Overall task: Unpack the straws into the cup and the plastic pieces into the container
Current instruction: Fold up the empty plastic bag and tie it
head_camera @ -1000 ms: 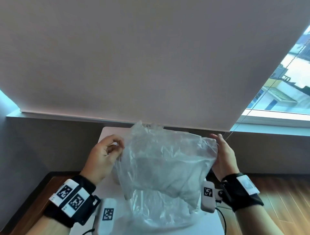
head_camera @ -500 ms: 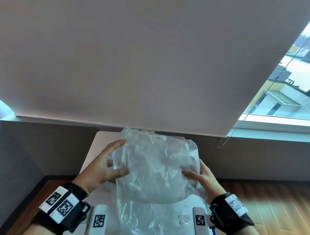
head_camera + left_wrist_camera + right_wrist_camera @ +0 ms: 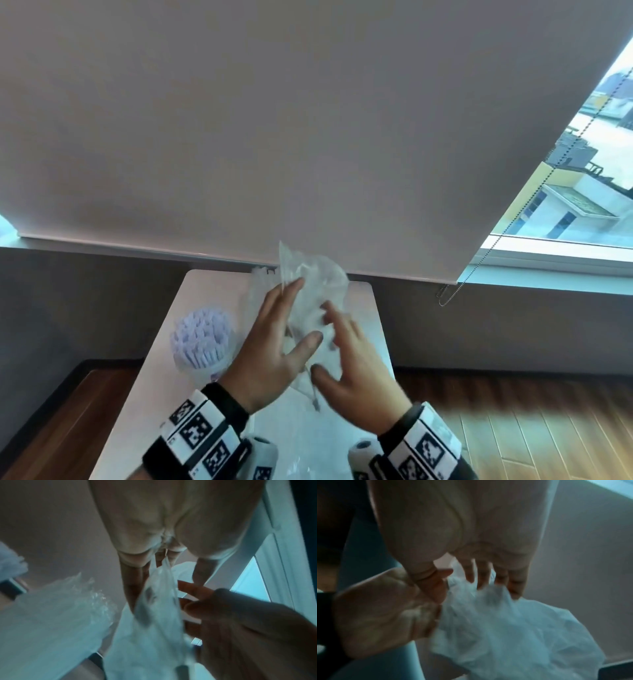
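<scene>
Plastic film, thin and crinkly, is bunched between my hands above the worktop [image 3: 371, 308]: one clear bag [image 3: 313, 301], light, soft and slippery (best pinched at a gathered fold, I judge). My left hand [image 3: 274, 346] lies against it with fingers outstretched; my right hand [image 3: 352, 363] presses it from the other side, fingers spread, not clenched. One cup [image 3: 205, 368] stands left of my hands, packed with pale straws [image 3: 202, 334], too many to count. I see no container.
</scene>
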Demonstrator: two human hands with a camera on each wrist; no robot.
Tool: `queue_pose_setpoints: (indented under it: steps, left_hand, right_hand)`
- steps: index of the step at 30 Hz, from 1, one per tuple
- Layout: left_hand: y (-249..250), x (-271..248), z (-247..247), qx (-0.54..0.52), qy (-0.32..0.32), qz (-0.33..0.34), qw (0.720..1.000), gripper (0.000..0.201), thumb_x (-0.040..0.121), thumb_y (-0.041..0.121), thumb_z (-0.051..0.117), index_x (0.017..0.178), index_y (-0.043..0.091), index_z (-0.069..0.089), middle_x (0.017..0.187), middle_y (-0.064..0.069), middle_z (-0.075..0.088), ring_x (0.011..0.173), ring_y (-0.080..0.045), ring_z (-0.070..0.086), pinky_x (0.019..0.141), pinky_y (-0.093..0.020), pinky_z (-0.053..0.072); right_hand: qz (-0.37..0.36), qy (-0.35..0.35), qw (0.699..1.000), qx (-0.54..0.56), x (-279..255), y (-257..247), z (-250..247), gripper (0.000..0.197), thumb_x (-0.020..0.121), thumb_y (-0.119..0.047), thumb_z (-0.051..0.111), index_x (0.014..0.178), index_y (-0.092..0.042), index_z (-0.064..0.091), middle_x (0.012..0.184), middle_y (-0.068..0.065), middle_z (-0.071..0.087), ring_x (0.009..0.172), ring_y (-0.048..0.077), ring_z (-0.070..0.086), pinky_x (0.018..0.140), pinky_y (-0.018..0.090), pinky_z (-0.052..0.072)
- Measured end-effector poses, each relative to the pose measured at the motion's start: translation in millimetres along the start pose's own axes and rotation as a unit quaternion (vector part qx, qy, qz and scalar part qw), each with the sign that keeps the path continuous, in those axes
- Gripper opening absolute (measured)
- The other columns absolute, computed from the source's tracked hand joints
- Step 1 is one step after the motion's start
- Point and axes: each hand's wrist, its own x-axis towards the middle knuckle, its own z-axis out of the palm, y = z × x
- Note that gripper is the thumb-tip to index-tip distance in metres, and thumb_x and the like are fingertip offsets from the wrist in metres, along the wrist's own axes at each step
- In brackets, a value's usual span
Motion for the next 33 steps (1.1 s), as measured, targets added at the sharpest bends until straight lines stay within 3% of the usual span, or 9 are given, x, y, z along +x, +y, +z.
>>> queue_pose_setpoints:
  steps: [3,8,12,16,20,23,26,29,33]
  left_hand:
    - [5,1,-2,-0.046,0.011,-0.002,0.999,0.066,0.087,0.045,0.060,0.146,0.041,0.033,0.143,0.028,0.032,0.137,0.003,0.034,0.101,-0.020,0.043]
    - [5,-1,-16,-0.194,0.023,-0.062,0.979,0.080,0.091,-0.005,0.060,0.130,0.061,0.038,0.140,0.005,0.048,0.090,-0.029,0.072,0.084,-0.040,0.057]
    - [11,1,-15,-0.298,0.001,-0.110,0.948,0.084,0.089,-0.010,0.058,0.119,0.066,0.036,0.136,-0.005,0.056,0.083,-0.036,0.072,0.077,-0.043,0.059]
    - [7,5,-17,-0.296,0.021,-0.151,0.943,0.066,0.091,-0.017,0.048,0.126,0.039,0.047,0.122,0.000,0.065,0.072,-0.026,0.072,0.060,-0.034,0.059]
    - [3,5,-19,-0.300,0.025,-0.153,0.941,0.033,0.090,-0.009,0.054,0.090,0.016,0.076,0.107,-0.001,0.069,0.082,-0.020,0.069,0.059,-0.030,0.057]
    - [5,3,-25,-0.381,-0.041,-0.151,0.911,0.030,0.079,0.010,0.045,0.080,0.003,0.075,0.114,-0.003,0.063,0.084,-0.022,0.063,0.063,-0.033,0.054]
    - [14,7,-33,-0.444,-0.093,-0.192,0.870,0.040,0.092,0.038,0.046,0.101,0.006,0.068,0.100,-0.015,0.062,0.058,-0.021,0.058,0.052,-0.027,0.050]
    - [18,16,-31,-0.328,-0.212,-0.216,0.895,0.076,0.068,0.080,0.059,0.111,0.018,0.064,0.098,-0.010,0.068,0.077,-0.027,0.064,0.064,-0.031,0.053]
    - [36,16,-15,-0.230,-0.340,-0.173,0.895,0.026,0.079,0.020,0.079,0.102,0.013,0.068,0.092,0.004,0.075,0.085,-0.008,0.069,0.074,-0.018,0.052]
  right_hand:
    - [-0.023,-0.084,0.990,0.110,-3,4,-7,0.077,0.078,-0.028,0.050,0.149,-0.034,0.024,0.148,-0.024,0.033,0.129,0.000,0.040,0.106,0.023,0.038]
    - [0.064,0.177,0.958,0.215,4,46,-36,0.044,0.075,-0.022,0.071,0.114,-0.036,0.057,0.117,-0.013,0.062,0.107,0.011,0.059,0.082,0.033,0.054]
    - [0.159,-0.023,0.881,0.445,13,57,-41,0.052,0.078,-0.013,0.075,0.127,-0.014,0.056,0.121,0.014,0.066,0.108,0.030,0.065,0.090,0.044,0.054]
    - [0.154,-0.056,0.858,0.487,14,58,-46,0.047,0.072,0.004,0.071,0.118,0.001,0.061,0.113,0.025,0.067,0.096,0.036,0.067,0.084,0.047,0.056]
    - [0.099,0.014,0.852,0.514,16,58,-52,0.035,0.065,0.015,0.062,0.094,-0.001,0.072,0.086,0.017,0.070,0.075,0.028,0.068,0.066,0.040,0.059]
    - [0.053,0.034,0.867,0.494,19,54,-58,0.013,0.062,0.004,0.070,0.058,-0.008,0.067,0.066,0.008,0.056,0.054,0.017,0.053,0.051,0.026,0.047]
    - [0.000,-0.007,0.887,0.462,23,47,-68,0.016,0.054,-0.006,0.077,0.050,-0.015,0.065,0.076,0.008,0.049,0.068,0.021,0.047,0.063,0.032,0.042]
    - [-0.038,-0.074,0.905,0.418,31,35,-76,0.021,0.058,-0.003,0.076,0.050,-0.020,0.066,0.082,0.012,0.047,0.070,0.021,0.047,0.067,0.035,0.039]
    - [-0.058,-0.113,0.909,0.396,48,17,-80,0.034,0.066,0.011,0.066,0.054,-0.021,0.069,0.077,0.016,0.050,0.063,0.016,0.052,0.059,0.025,0.043]
